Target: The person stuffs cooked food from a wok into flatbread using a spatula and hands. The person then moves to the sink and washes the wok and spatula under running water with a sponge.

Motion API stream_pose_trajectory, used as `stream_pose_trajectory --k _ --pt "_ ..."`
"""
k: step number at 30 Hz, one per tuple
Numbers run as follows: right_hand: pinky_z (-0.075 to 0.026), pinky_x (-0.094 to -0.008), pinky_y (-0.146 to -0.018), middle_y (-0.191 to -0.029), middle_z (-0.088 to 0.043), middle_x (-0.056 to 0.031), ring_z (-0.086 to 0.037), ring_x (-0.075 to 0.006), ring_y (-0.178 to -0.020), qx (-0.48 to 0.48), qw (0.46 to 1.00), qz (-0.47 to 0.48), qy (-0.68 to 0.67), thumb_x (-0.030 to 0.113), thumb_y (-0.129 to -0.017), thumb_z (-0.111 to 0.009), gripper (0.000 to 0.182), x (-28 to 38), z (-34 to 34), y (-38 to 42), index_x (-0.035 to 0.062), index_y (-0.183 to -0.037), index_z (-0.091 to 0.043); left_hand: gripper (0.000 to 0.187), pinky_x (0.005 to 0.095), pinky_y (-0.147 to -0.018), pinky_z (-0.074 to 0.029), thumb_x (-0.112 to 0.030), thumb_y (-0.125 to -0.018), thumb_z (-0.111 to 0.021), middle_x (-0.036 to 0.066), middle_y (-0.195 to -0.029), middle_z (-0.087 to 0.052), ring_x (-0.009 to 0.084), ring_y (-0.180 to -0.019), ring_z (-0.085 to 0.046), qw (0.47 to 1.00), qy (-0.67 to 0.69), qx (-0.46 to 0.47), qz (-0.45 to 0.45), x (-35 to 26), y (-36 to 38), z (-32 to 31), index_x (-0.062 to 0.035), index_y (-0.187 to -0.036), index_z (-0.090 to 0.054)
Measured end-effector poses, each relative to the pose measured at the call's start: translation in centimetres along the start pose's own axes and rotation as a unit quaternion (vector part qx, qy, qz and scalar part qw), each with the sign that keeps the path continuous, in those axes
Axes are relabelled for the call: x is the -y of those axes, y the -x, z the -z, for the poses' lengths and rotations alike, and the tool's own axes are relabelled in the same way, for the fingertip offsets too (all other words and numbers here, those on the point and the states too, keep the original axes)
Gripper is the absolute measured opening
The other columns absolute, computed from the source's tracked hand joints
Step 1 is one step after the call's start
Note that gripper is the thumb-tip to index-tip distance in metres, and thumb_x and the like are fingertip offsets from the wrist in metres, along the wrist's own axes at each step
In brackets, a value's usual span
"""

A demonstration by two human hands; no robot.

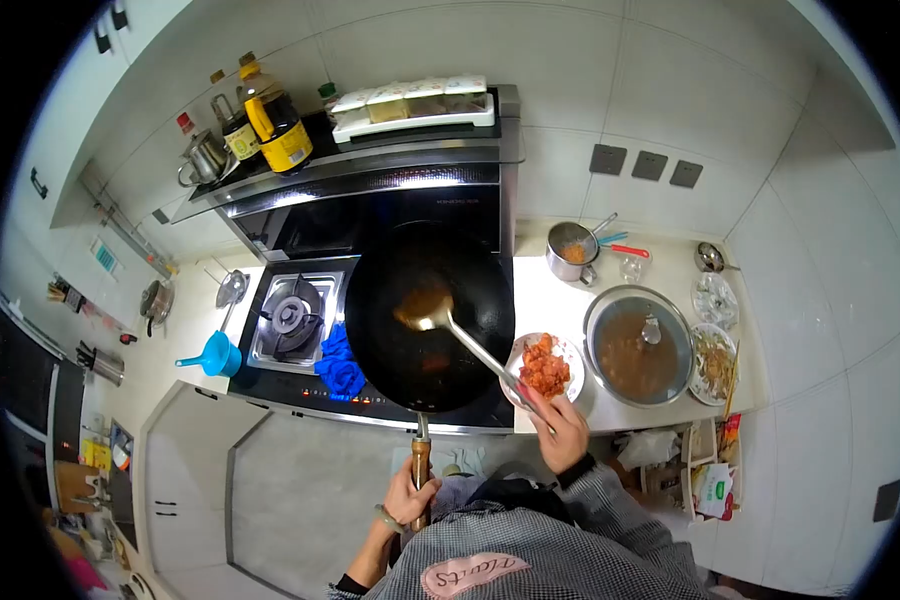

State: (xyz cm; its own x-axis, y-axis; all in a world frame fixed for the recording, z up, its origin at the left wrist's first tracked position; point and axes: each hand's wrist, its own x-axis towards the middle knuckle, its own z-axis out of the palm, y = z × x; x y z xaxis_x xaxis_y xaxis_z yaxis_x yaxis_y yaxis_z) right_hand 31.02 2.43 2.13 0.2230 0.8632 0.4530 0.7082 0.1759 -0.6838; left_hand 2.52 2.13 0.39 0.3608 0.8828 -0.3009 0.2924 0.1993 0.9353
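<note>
My left hand [410,495] is wrapped round the wooden handle [422,470] of a large black wok [430,370], which sits over the right side of the stove. In my right hand [562,435] is the handle of a metal spatula [480,352]. The spatula's head rests inside the wok, beside a small amount of brown liquid [425,303]. Just right of the wok, under the spatula handle, a white bowl [576,368] holds reddish pieces of food [545,368]. A blue cloth [340,372] lies against the wok's left side.
A glass-lidded pot [638,345], a metal cup [570,250] and a plate of food [712,365] with chopsticks stand on the right counter. Left are an unlit burner [290,315] and a blue ladle [218,355]. Bottles [285,135] line the shelf behind.
</note>
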Motion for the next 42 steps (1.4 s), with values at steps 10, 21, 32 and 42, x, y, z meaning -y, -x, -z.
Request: stream_pose_trajectory --k 10,21,32,42 --pt "-0.040 -0.0336 -0.064 -0.077 -0.051 -0.0056 -0.053 -0.0239 -0.068 0.065 0.992 -0.057 0.088 0.014 -0.080 -0.059 0.041 -0.9 1.4 3.0 0.0177 -0.121 -0.056 0.032 0.0283 -0.054 -0.045 -0.012 -0.074 -0.062 0.006 -0.069 -0.054 0.0144 -0.056 -0.055 0.998 -0.060 -0.023 -0.024 0.6 -0.4 -1.0 0.0012 -0.099 -0.046" --pt "-0.044 -0.0352 -0.067 -0.082 -0.054 -0.0140 -0.056 -0.0311 -0.075 0.037 0.997 -0.060 -0.019 0.008 -0.082 -0.058 0.038 -0.4 -0.5 0.6 0.0089 -0.120 -0.055 0.030 0.0272 -0.054 -0.047 -0.011 -0.075 -0.062 0.005 -0.071 -0.055 0.0127 -0.058 -0.055 0.996 -0.083 -0.030 -0.022 -0.3 -0.5 -1.2 0.0004 -0.099 -0.047" --pt "-0.043 -0.0357 -0.064 -0.080 -0.052 -0.0112 -0.053 -0.0303 -0.071 0.036 0.997 -0.069 0.012 0.012 -0.082 -0.057 0.037 -1.7 1.5 1.3 0.0129 -0.120 -0.056 0.035 0.0344 -0.065 -0.047 -0.020 -0.075 -0.062 0.011 -0.073 -0.061 0.0250 -0.067 -0.060 0.992 -0.107 -0.057 -0.016 -0.6 -0.6 -2.4 0.0011 -0.100 -0.050" --pt "-0.034 -0.0306 -0.059 -0.070 -0.048 -0.0018 -0.047 -0.0181 -0.060 0.098 0.993 0.005 0.071 0.015 -0.081 -0.059 0.038 -3.0 5.7 2.8 0.0183 -0.119 -0.058 0.034 0.0359 -0.065 -0.046 -0.020 -0.074 -0.062 0.012 -0.072 -0.061 0.0275 -0.067 -0.060 0.989 -0.127 -0.070 -0.022 -0.8 -1.2 -3.4 0.0008 -0.098 -0.051"
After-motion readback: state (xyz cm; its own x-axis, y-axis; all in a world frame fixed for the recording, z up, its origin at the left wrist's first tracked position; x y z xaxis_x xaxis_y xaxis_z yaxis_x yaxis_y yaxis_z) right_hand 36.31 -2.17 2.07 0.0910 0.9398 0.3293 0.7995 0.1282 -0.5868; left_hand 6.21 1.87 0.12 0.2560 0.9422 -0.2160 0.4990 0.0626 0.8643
